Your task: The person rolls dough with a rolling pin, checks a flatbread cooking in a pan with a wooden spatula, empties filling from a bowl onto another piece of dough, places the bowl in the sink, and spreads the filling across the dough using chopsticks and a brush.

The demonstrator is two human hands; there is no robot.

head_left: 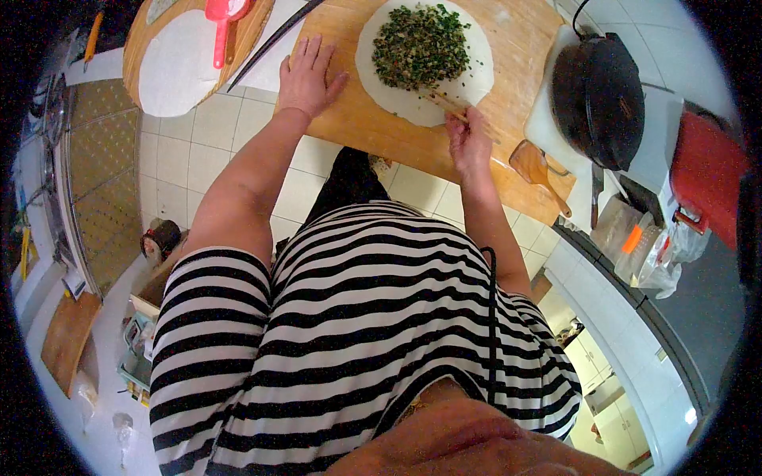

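Observation:
A round, thin sheet of dough (389,99) lies on the wooden board (349,119). Chopped green filling (421,46) is heaped over its upper part, with a few bits scattered toward the lower right. My right hand (471,141) grips a pair of chopsticks (443,101), their tips over the dough just below the filling. Palm down near the board's left edge rests my left hand (308,78), fingers spread and holding nothing, apart from the dough.
A wooden spatula (530,165) lies at the board's right corner. Beyond are a black electric pan (599,99), a knife (597,194) and plastic bags (667,258). At upper left, a round board (131,59) bears another pale sheet (176,67) and a red scoop (220,40).

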